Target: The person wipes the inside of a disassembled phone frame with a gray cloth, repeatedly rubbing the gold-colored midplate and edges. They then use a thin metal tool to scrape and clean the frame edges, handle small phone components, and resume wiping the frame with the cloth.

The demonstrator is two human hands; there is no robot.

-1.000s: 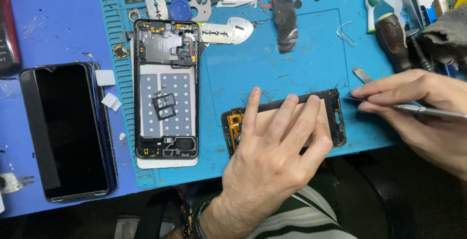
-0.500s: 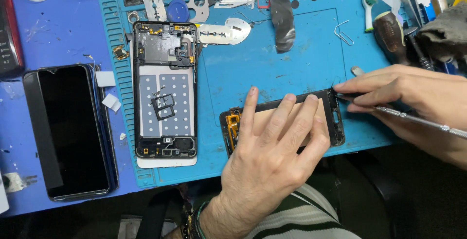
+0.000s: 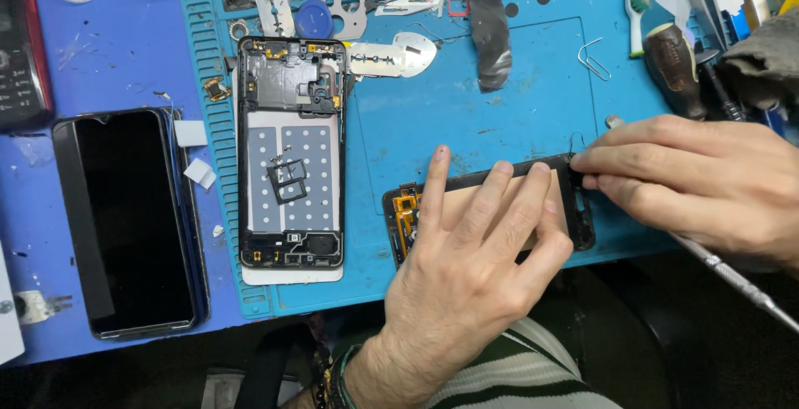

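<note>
We have the phone frame (image 3: 499, 201) flat at the near edge of the blue mat (image 3: 466, 109), pinned under our spread left hand (image 3: 474, 251). Our right hand (image 3: 691, 180) is closed on a thin metal tool (image 3: 732, 280), fingertips working the frame's right end. We judge disassembly well along: the stripped phone body (image 3: 290, 159) and the detached screen (image 3: 125, 222) already lie aside on the counter (image 3: 108, 68); this frame remains in work.

Both hands (image 3: 466, 267) on phone frame (image 3: 583, 209)
</note>
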